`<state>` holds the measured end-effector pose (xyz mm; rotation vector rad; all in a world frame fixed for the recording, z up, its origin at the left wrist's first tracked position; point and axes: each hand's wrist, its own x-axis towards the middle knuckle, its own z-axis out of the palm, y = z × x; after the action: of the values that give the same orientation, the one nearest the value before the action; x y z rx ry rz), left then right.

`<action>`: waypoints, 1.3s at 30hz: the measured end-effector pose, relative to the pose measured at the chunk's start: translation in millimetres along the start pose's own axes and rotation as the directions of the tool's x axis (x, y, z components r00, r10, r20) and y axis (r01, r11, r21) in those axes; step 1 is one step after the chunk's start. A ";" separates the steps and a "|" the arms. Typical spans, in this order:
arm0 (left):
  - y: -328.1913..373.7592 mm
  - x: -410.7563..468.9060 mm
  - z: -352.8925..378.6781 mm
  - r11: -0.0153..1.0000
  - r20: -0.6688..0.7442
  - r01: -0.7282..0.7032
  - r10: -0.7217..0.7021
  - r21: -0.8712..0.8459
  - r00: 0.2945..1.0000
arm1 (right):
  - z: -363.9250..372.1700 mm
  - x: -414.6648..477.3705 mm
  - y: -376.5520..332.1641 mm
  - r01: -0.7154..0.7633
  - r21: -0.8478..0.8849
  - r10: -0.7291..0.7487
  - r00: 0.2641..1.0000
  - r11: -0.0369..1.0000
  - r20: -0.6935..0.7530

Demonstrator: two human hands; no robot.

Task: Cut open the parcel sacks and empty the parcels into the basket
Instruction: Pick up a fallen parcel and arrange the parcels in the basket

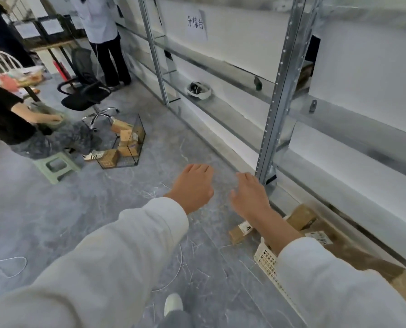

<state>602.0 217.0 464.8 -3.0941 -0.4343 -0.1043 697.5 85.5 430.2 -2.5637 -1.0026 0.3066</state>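
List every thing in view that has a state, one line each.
left hand: open, empty, held over the floor
right hand: open, empty, fingers spread
white basket: on the floor, holds brown parcels
small parcel: lying on the floor outside the basket
wire basket: partly filled with boxes
office chair: unoccupied

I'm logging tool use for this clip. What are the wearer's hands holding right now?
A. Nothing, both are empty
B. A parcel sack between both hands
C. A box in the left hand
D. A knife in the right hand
A: the left hand and right hand both hang open over the floor, fingers loose, nothing in them.
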 end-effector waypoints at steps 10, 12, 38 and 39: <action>-63.3 225.1 116.3 0.960 0.150 -0.246 0.265 -0.136 0.952 | 52.9 180.8 59.8 -0.322 0.000 0.322 0.947 0.947 0.017; -72.5 255.3 143.0 0.946 0.223 -0.270 0.306 -0.177 0.926 | 66.8 208.2 71.6 -0.409 0.008 0.407 0.910 0.913 0.075; -8.1 278.3 892.5 0.841 0.645 0.074 0.351 -0.535 0.679 | 717.6 290.7 416.1 -0.867 0.464 0.796 0.406 0.181 0.449; -4.3 277.2 902.6 0.822 0.630 0.089 0.357 -0.563 0.689 | 729.8 287.8 419.0 -0.848 0.482 0.789 0.447 0.223 0.421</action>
<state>924.4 319.4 -416.8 -3.5936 -0.1567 1.2684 919.5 187.9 -425.0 -2.1193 0.5815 0.8719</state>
